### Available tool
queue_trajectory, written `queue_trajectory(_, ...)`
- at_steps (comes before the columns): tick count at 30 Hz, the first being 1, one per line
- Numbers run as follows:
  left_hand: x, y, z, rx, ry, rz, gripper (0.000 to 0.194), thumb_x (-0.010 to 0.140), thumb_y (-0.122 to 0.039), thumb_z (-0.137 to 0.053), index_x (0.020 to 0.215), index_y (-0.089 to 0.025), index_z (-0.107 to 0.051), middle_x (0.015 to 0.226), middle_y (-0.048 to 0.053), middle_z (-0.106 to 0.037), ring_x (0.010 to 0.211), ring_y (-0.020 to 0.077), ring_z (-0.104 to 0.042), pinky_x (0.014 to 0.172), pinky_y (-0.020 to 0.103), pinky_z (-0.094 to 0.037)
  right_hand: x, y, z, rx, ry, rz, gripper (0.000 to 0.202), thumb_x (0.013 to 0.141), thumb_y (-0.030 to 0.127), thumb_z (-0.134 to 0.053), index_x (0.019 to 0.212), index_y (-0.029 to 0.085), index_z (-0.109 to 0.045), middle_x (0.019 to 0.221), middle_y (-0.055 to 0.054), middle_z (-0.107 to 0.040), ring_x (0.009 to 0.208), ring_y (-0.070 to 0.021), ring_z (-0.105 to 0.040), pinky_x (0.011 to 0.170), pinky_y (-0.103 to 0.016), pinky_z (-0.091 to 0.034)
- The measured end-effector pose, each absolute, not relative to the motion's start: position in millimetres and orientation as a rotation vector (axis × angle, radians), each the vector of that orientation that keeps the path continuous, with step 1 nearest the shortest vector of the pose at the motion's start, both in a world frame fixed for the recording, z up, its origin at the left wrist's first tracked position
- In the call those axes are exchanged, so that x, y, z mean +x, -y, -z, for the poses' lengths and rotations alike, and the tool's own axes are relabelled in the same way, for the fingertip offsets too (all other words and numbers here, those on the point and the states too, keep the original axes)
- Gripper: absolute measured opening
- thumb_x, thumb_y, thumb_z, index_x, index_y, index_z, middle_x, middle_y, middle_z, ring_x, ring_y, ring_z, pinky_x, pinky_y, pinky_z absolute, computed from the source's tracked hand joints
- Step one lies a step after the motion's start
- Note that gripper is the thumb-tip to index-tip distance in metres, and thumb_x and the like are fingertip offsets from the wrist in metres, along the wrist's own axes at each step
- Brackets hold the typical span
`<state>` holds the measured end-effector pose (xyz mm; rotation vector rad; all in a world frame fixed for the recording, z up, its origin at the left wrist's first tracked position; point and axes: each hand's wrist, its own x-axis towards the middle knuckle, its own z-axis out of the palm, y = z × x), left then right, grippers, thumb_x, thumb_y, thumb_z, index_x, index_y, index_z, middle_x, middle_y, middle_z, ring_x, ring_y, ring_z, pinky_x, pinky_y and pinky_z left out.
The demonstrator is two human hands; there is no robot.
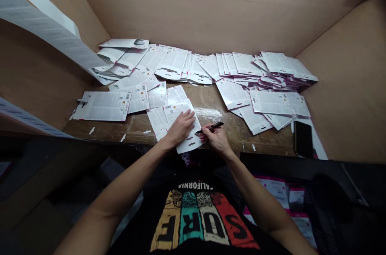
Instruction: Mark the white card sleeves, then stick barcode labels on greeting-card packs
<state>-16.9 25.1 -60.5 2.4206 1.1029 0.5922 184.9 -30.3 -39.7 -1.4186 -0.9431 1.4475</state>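
Observation:
My left hand [181, 127] lies flat with fingers stretched out on a white printed packet [189, 109], which rests at the front edge of the bench and has hang-hole slots at its near end. A black marker pen [216, 125] is held in my right hand [216, 137]; its tip points left, at the packet's surface near the slots. Whether the tip touches cannot be made out. More white packets [155, 120] lie partly under the one beneath my left hand.
Many packets [173, 60] are heaped along the back wall, with further packets [265, 102] at the right and a packet [104, 106] at the left. A dark phone [302, 138] lies at the right front edge. Wooden walls [211, 6] enclose the bench [208, 102]. White paper strips [57, 30] hang at the left.

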Motion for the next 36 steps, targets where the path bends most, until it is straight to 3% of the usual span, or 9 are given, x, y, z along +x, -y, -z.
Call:
queue_trajectory(9,-19,-28,62,2.352,-1.124,-0.660,0.034,0.102,-0.021,-0.055,0.130,-0.014,-0.070,0.157,0.016,-0.060,0.157,0.0309,-0.044,0.129,0.061,-0.035,179,35,40,-1.351,1.025,-1.539,0.043,0.073,0.056,-0.087,0.091,0.019,-0.075,0.077,-0.006,-0.080,0.068,-0.0228,-0.076,0.064,-0.033,-0.063)
queue_trajectory(15,-21,-28,61,2.333,-1.122,-0.742,0.028,0.102,-0.024,-0.056,0.120,-0.017,-0.077,0.153,0.013,-0.064,0.150,0.0298,-0.053,0.128,0.060,-0.038,202,23,36,-1.278,1.217,-1.565,0.035,0.086,0.053,-0.071,0.073,0.021,-0.064,0.063,0.000,-0.065,0.053,-0.0148,-0.058,0.056,-0.027,-0.049)
queue_trajectory(20,-24,-31,65,2.291,-1.154,-0.811,0.033,0.102,-0.018,-0.050,0.117,-0.017,-0.080,0.146,0.012,-0.069,0.145,0.0270,-0.059,0.125,0.053,-0.047,194,13,26,-1.394,2.075,-0.997,0.016,0.098,0.032,-0.062,0.098,0.019,-0.071,0.100,-0.008,-0.071,0.091,-0.0214,-0.064,0.082,-0.031,-0.049)
queue_trajectory(24,-28,-35,70,2.246,-1.142,-0.860,0.031,0.100,-0.015,-0.053,0.117,-0.013,-0.080,0.143,0.015,-0.071,0.144,0.0273,-0.059,0.123,0.048,-0.049,178,21,13,-1.568,2.543,-0.625,0.016,0.103,0.021,-0.055,0.112,0.017,-0.067,0.116,-0.014,-0.070,0.101,-0.0246,-0.064,0.084,-0.032,-0.047)
queue_trajectory(27,-29,-35,69,2.241,-1.142,-0.884,0.029,0.099,-0.014,-0.056,0.115,-0.014,-0.079,0.142,0.014,-0.071,0.143,0.0278,-0.060,0.123,0.049,-0.049,187,35,-2,-1.245,2.698,-0.986,0.018,0.107,0.024,-0.052,0.105,0.016,-0.067,0.103,-0.010,-0.072,0.089,-0.0209,-0.062,0.078,-0.030,-0.046)
queue_trajectory(30,-29,-31,59,2.361,-1.147,-0.818,0.027,0.099,-0.010,-0.056,0.112,-0.015,-0.079,0.140,0.014,-0.072,0.140,0.0280,-0.060,0.119,0.049,-0.052,205,46,-12,-0.782,2.609,-1.526,0.019,0.102,0.037,-0.067,0.101,0.019,-0.071,0.092,-0.002,-0.071,0.080,-0.0171,-0.061,0.074,-0.026,-0.046)
queue_trajectory(33,-30,-20,42,2.575,-1.267,-0.614,0.020,0.100,-0.013,-0.058,0.102,-0.015,-0.078,0.125,0.017,-0.074,0.129,0.0334,-0.061,0.107,0.053,-0.056,211,45,-8,-1.090,2.432,-1.183,0.023,0.094,0.036,-0.079,0.110,0.020,-0.072,0.107,-0.005,-0.070,0.090,-0.0196,-0.064,0.080,-0.029,-0.048)
queue_trajectory(36,-38,-8,29,2.658,-1.371,-0.386,0.019,0.102,-0.021,-0.060,0.097,-0.014,-0.077,0.111,0.017,-0.075,0.112,0.0338,-0.064,0.096,0.052,-0.057,200,35,5,-1.403,2.377,-0.775,0.016,0.099,0.030,-0.071,0.113,0.021,-0.072,0.116,-0.008,-0.069,0.095,-0.0209,-0.065,0.083,-0.031,-0.048)
